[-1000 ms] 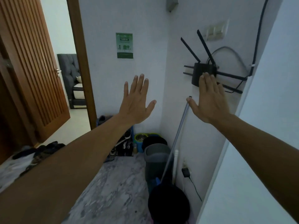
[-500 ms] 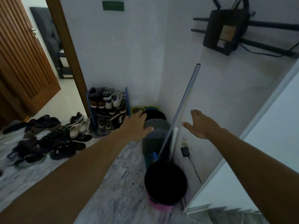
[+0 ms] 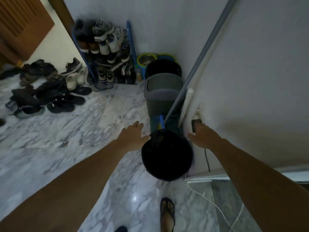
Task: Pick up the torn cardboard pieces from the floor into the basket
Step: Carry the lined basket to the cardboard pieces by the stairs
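A round black basket (image 3: 167,154) stands on the marble floor against the right wall, a bit of pink showing at its lower right. My left hand (image 3: 133,137) hovers at its left rim, fingers spread, thumb touching or nearly touching the rim. My right hand (image 3: 203,137) is at its right side, fingers apart, holding nothing. No torn cardboard pieces show in this view.
A grey swing-lid bin (image 3: 163,92), a black bucket (image 3: 163,68) and a mop pole (image 3: 199,62) stand behind the basket. A shoe rack (image 3: 107,52) and loose shoes (image 3: 50,96) fill the left. White cords (image 3: 215,205) lie at the lower right; my sandalled foot (image 3: 167,213) is below.
The view tilted down from the wall to the floor. Both hands dropped from chest height to either side of the black basket.
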`<state>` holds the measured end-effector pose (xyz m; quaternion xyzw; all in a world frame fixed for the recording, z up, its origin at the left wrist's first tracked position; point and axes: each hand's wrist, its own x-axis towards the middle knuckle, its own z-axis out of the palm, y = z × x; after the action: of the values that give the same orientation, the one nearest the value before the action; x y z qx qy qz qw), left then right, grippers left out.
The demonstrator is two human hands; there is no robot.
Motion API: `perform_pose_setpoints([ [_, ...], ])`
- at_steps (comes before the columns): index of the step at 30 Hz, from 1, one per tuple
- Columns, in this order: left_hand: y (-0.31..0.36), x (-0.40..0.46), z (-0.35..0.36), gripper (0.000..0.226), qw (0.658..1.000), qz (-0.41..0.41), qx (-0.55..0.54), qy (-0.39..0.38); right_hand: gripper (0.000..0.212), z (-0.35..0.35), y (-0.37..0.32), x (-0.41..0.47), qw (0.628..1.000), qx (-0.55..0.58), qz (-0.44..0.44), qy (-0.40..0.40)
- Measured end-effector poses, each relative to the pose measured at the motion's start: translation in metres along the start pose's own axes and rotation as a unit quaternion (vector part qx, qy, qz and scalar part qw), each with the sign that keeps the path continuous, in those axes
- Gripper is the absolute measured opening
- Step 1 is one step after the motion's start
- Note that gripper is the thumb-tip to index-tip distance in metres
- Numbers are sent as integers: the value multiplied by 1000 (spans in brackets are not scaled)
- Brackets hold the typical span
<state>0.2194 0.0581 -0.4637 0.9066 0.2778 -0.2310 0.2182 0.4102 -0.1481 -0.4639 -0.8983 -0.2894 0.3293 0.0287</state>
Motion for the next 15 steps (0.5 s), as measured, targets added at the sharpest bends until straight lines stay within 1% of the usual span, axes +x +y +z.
perform_pose_setpoints([
  [2,-2,19,25,78,1000,-17,-10,-14,74,22,12,24,1000,0,4,-20],
  [4,-6,38,50,78,999,-38,-21,-29,61,46,21,46,999,-1,2,-43],
  [5,-8,45,60,78,998,-45,-25,-36,59,57,23,54,998,-3,-1,-58],
  [7,-13,61,84,78,996,-63,-31,-50,63,84,30,75,996,13,5,-84],
  [9,-19,73,103,75,995,-73,-38,-57,68,107,36,88,994,28,29,-102],
  [12,-29,93,136,70,994,-80,-50,-60,70,144,49,105,987,47,88,-127],
  [15,-40,113,169,76,993,-85,-50,-72,57,180,63,115,983,36,123,-131],
])
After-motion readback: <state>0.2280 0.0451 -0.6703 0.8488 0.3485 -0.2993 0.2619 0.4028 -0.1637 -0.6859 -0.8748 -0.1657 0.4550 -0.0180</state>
